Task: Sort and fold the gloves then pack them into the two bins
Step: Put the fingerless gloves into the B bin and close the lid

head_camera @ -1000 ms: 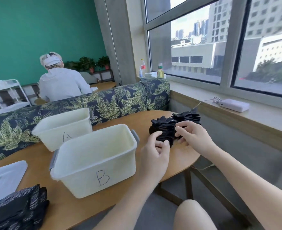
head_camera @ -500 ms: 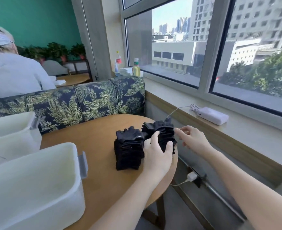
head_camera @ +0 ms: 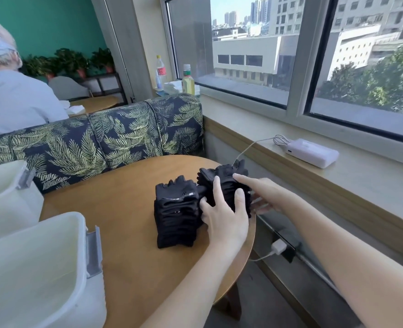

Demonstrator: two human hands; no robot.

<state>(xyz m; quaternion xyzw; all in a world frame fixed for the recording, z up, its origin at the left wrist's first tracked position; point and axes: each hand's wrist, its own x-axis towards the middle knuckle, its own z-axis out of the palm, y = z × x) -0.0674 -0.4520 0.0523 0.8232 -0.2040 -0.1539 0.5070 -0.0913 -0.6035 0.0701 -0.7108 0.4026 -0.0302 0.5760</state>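
Both hands are working at the right-hand stack of folded black gloves (head_camera: 221, 185), which is sitting near the far right edge of the round wooden bench (head_camera: 124, 233). The left hand (head_camera: 224, 218) is gripping the near side of that stack, fingers curling up over its face. The right hand (head_camera: 264, 195) is reaching in from the window side, index finger lying straight across the top glove while its other fingers are touching the stack's far side; whether they are clasping it I cannot tell. Just beside it, touching on the left, a second stack of folded black gloves (head_camera: 176, 216) is standing upright on the bench. Two white plastic bins are sitting at the left: the nearer bin (head_camera: 53, 268) with a grey latch, and the farther bin (head_camera: 4, 192) behind it. Beyond the bench, a leaf-patterned sofa back (head_camera: 115, 140) is running along, and a white power bank (head_camera: 311, 152) with a cable is lying on the window sill.
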